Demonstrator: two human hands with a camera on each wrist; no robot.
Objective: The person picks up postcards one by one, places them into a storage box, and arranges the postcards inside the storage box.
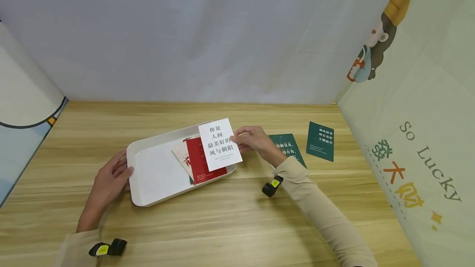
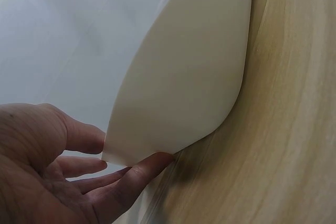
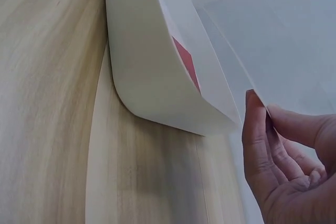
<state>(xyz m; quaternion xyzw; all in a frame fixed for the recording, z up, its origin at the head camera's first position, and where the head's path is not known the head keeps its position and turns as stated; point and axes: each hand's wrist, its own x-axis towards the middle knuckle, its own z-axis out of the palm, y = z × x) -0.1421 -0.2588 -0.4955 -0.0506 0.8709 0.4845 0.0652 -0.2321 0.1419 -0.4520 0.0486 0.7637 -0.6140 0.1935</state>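
My right hand [image 1: 257,141] pinches a white card [image 1: 219,162] printed with dark Chinese characters by its right edge, thumb on one face and fingers behind. The card is held over the right end of a white tray [image 1: 156,199]. Beneath it, inside the tray, a red card [image 1: 194,155] overlaps a cream card [image 1: 179,149] with red lettering, and a sliver of green shows under them. At the tray's left end my left hand [image 1: 109,178] grips the wall; in the left wrist view its thumb touches the rim and its fingers [image 2: 149,169] reach the underside.
To the right, a green card [image 1: 285,141] lies on the wooden table [image 1: 208,230], partly behind my right wrist. Farther right lies another green card [image 1: 320,141]. A pale curtain [image 1: 200,36] hangs along the back, and a printed cloth [image 1: 419,106] borders the right side.
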